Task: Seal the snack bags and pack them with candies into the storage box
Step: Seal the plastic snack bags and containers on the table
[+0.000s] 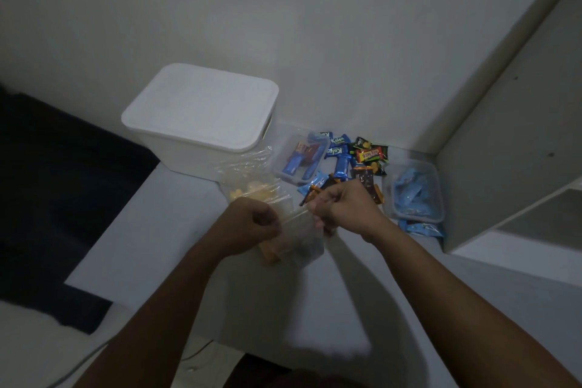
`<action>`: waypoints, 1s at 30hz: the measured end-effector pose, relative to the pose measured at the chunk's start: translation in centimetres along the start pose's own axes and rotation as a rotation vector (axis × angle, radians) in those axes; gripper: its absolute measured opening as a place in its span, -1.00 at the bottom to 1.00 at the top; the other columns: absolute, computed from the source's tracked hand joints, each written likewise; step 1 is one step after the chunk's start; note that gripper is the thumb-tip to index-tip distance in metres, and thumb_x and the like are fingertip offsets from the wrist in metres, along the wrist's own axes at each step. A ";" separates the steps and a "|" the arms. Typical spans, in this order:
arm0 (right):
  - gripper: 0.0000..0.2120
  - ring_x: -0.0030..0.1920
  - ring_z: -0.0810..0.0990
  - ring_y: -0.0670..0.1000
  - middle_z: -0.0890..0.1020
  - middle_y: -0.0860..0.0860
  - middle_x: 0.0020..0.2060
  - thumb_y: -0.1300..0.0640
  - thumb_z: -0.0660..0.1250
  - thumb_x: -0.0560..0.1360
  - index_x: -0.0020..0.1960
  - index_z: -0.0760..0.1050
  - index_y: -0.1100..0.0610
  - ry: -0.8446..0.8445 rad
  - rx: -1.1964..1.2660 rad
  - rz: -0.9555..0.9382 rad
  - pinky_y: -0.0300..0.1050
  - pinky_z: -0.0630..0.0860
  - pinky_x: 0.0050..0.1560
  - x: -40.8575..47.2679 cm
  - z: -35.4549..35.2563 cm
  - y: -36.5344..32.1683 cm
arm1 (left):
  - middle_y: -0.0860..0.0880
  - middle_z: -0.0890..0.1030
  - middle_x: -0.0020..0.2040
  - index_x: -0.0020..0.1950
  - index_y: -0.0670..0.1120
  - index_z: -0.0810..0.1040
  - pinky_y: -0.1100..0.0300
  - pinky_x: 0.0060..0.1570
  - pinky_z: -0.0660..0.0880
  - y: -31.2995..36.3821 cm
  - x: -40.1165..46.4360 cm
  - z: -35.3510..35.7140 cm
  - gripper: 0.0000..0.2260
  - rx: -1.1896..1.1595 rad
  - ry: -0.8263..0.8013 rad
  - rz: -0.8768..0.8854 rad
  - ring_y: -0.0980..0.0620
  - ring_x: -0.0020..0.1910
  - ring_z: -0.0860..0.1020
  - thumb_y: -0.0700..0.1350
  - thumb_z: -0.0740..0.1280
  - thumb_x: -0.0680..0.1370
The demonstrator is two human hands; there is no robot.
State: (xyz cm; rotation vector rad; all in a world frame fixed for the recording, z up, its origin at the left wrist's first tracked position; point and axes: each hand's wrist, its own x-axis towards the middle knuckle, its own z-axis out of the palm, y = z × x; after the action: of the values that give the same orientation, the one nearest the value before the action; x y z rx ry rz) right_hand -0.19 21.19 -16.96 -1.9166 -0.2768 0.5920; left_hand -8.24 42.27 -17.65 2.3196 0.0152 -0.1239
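A clear snack bag (302, 246) with orange and dark pieces inside hangs just above the white table (157, 230). My left hand (252, 224) pinches its top edge on the left, and my right hand (340, 211) pinches the same edge on the right. A second clear bag (248, 179) with yellow snacks lies behind my hands. The white storage box (201, 116) stands at the back with its lid on. Loose wrapped candies (356, 157) in blue, black and orange lie to the right of the box.
Two small clear tubs hold candies: one (297, 157) beside the box, one (415, 192) with light-blue packets at the right. More light-blue packets (422, 228) lie in front of it. A white shelf unit (504, 151) bounds the right. Dark fabric (63, 183) lies at the left.
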 end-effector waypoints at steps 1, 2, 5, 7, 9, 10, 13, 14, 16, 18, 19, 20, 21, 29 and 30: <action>-0.86 -0.41 0.60 0.04 0.66 0.17 -0.38 0.22 0.44 0.45 -0.23 0.62 0.29 -0.002 0.025 0.012 -0.07 0.55 -0.35 0.1 0.2 0.0 | -0.10 0.67 -0.29 -0.20 -0.19 0.68 0.02 -0.20 0.59 -0.1 0.1 -0.1 -0.87 -0.002 0.012 -0.008 -0.05 -0.27 0.64 -0.13 0.48 0.37; -0.87 -0.41 0.61 0.01 0.66 0.17 -0.36 0.23 0.43 0.46 -0.20 0.62 0.30 -0.003 0.046 0.026 -0.12 0.54 -0.36 0.2 0.4 0.0 | -0.10 0.67 -0.28 -0.20 -0.19 0.68 0.01 -0.20 0.60 -0.2 0.2 -0.1 -0.91 0.005 0.029 -0.016 -0.04 -0.27 0.64 -0.17 0.48 0.38; -0.93 -0.42 0.60 -0.08 0.66 0.14 -0.33 0.27 0.39 0.49 -0.12 0.61 0.29 -0.026 0.012 0.049 -0.24 0.51 -0.41 0.6 1.1 0.4 | -0.09 0.68 -0.25 -0.17 -0.16 0.69 0.00 -0.11 0.60 -0.8 0.7 0.1 -0.95 0.086 0.085 -0.057 -0.02 -0.25 0.63 -0.20 0.47 0.41; -0.93 -0.48 0.55 -0.15 0.64 0.10 -0.35 0.28 0.36 0.50 -0.06 0.60 0.28 -0.054 -0.054 0.060 -0.31 0.45 -0.48 1.0 1.5 0.8 | -0.10 0.67 -0.22 -0.18 -0.15 0.69 0.01 -0.05 0.58 -1.0 0.9 0.5 -0.94 0.134 0.109 -0.101 -0.02 -0.21 0.61 -0.17 0.47 0.41; -0.91 -0.49 0.55 -0.18 0.63 0.08 -0.34 0.28 0.36 0.50 -0.01 0.58 0.26 -0.056 -0.091 0.067 -0.33 0.42 -0.51 1.4 1.6 1.1 | -0.11 0.65 -0.20 -0.19 -0.16 0.67 0.00 -0.03 0.56 -1.0 1.1 0.8 -0.91 0.158 0.122 -0.123 -0.04 -0.18 0.59 -0.14 0.47 0.41; -0.89 -0.46 0.57 -0.16 0.64 0.08 -0.32 0.27 0.37 0.49 0.01 0.57 0.25 -0.048 -0.095 0.068 -0.32 0.44 -0.49 1.7 1.6 1.2 | -0.09 0.64 -0.19 -0.18 -0.15 0.66 0.00 -0.03 0.56 -0.9 1.3 0.8 -0.89 0.157 0.129 -0.126 -0.04 -0.17 0.59 -0.12 0.48 0.40; -0.77 -0.27 0.67 -0.01 0.67 0.10 -0.19 0.27 0.42 0.43 0.08 0.54 0.17 -0.037 -0.117 0.080 -0.16 0.60 -0.27 2.6 1.1 1.4 | -0.02 0.62 -0.16 -0.06 -0.10 0.65 0.05 -0.04 0.57 -0.3 2.1 0.7 -0.77 0.130 0.173 -0.134 0.00 -0.14 0.58 -0.04 0.51 0.36; -0.73 -0.22 0.68 0.02 0.67 0.09 -0.15 0.28 0.44 0.41 0.09 0.55 0.15 -0.042 -0.136 0.087 -0.14 0.62 -0.22 2.9 0.8 1.4 | -0.02 0.62 -0.16 -0.03 -0.10 0.64 0.07 -0.05 0.58 0.0 2.5 0.7 -0.74 0.115 0.195 -0.118 0.02 -0.15 0.58 -0.01 0.51 0.35; -0.71 -0.20 0.67 -0.01 0.65 0.06 -0.10 0.31 0.43 0.39 0.10 0.56 0.15 -0.045 -0.164 0.097 -0.23 0.58 -0.30 3.4 0.1 1.4 | -0.03 0.64 -0.12 0.02 -0.12 0.63 0.12 -0.05 0.57 0.7 3.3 0.9 -0.71 0.090 0.230 -0.061 0.03 -0.13 0.59 -0.03 0.51 0.36; -0.74 -0.20 0.67 -0.01 0.66 0.07 -0.11 0.33 0.42 0.39 0.06 0.59 0.17 -0.002 -0.166 0.094 -0.26 0.55 -0.34 3.8 -0.6 1.1 | -0.04 0.64 -0.09 0.04 -0.15 0.62 0.20 -0.06 0.55 1.5 4.4 1.1 -0.71 0.098 0.259 0.010 0.07 -0.13 0.58 -0.08 0.52 0.38; -0.77 -0.20 0.66 0.01 0.67 0.08 -0.13 0.33 0.42 0.39 0.03 0.60 0.16 0.033 -0.177 0.094 -0.23 0.55 -0.32 4.1 -1.1 1.0 | -0.05 0.65 -0.10 0.03 -0.16 0.62 0.24 -0.08 0.53 1.7 5.2 1.2 -0.71 0.100 0.274 0.045 0.08 -0.15 0.57 -0.09 0.53 0.38; -0.80 -0.21 0.66 0.02 0.67 0.10 -0.16 0.31 0.42 0.39 0.00 0.60 0.15 0.065 -0.185 0.101 -0.20 0.54 -0.30 4.4 -1.6 1.0 | -0.05 0.66 -0.11 0.02 -0.16 0.63 0.25 -0.11 0.52 1.9 6.0 1.2 -0.72 0.099 0.283 0.069 0.10 -0.18 0.56 -0.10 0.53 0.37; -0.81 -0.22 0.65 0.04 0.67 0.11 -0.18 0.29 0.43 0.39 0.00 0.59 0.14 0.088 -0.179 0.114 -0.15 0.56 -0.28 4.7 -2.0 0.9 | -0.06 0.66 -0.13 0.00 -0.16 0.63 0.24 -0.14 0.52 2.2 6.9 1.1 -0.74 0.095 0.280 0.080 0.09 -0.22 0.55 -0.10 0.53 0.37; -0.87 -0.26 0.62 0.05 0.62 0.12 -0.20 0.27 0.43 0.42 -0.09 0.55 0.11 0.295 -0.126 0.226 -0.06 0.61 -0.27 7.0 -6.1 1.3 | -0.20 0.63 -0.17 -0.05 -0.29 0.60 0.20 -0.24 0.43 3.5 14.3 1.8 -0.74 0.126 0.100 0.159 -0.09 -0.23 0.56 -0.15 0.51 0.39; -0.87 -0.20 0.63 0.08 0.63 0.12 -0.17 0.27 0.43 0.40 -0.12 0.55 0.10 0.326 -0.139 0.244 0.02 0.64 -0.17 7.2 -6.7 1.6 | -0.19 0.62 -0.14 -0.03 -0.28 0.59 0.23 -0.22 0.38 3.7 15.3 2.0 -0.74 0.138 0.068 0.141 -0.07 -0.18 0.56 -0.13 0.49 0.41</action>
State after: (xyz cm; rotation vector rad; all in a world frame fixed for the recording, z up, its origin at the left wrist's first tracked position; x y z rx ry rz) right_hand 9.30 18.46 -18.30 -2.1620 0.1299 0.4169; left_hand 7.00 37.84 -17.78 2.4524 -0.1266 0.0257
